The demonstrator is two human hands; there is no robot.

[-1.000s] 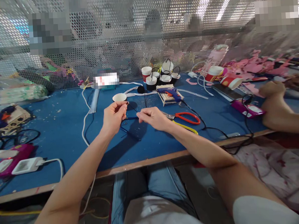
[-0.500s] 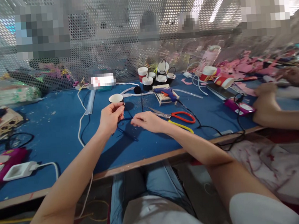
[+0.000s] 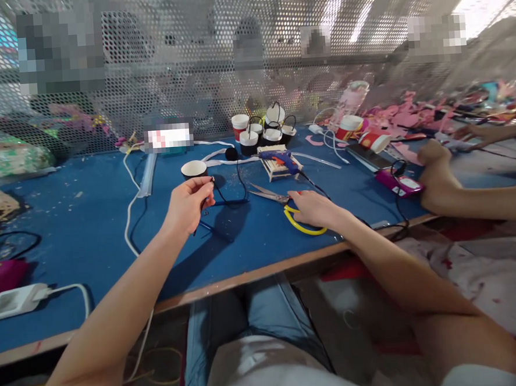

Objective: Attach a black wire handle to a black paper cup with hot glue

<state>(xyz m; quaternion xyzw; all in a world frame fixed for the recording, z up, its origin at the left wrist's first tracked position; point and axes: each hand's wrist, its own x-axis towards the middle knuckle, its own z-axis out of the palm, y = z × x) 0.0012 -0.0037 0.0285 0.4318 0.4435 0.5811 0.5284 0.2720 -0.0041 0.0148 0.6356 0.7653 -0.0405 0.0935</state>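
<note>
My left hand (image 3: 187, 204) is closed in a pinch on the end of a thin black cord (image 3: 233, 205), which curves off to the right above the table. Just behind that hand stands a paper cup (image 3: 194, 169) with a black outside and a white inside. Over to the right, my right hand (image 3: 315, 207) has its fingers closed on the handles of a pair of scissors (image 3: 280, 197). The blades lie slightly apart and point left; one yellow handle shows, and the hand covers the red one. A dark blue stick-like piece (image 3: 216, 229) lies below my left hand.
Behind the scissors, a blue glue gun (image 3: 284, 159) rests on a small wooden stand (image 3: 273, 171). Several cups with black cord handles (image 3: 272, 136) stand at the back. A purple power strip (image 3: 398, 183) is to the right, near a co-worker's arm (image 3: 459, 195). A white cable (image 3: 129, 224) crosses the left side.
My right hand has let go of the cord, moved right and taken hold of the scissors. My left hand still pinches the cord. The view has shifted slightly to the right.
</note>
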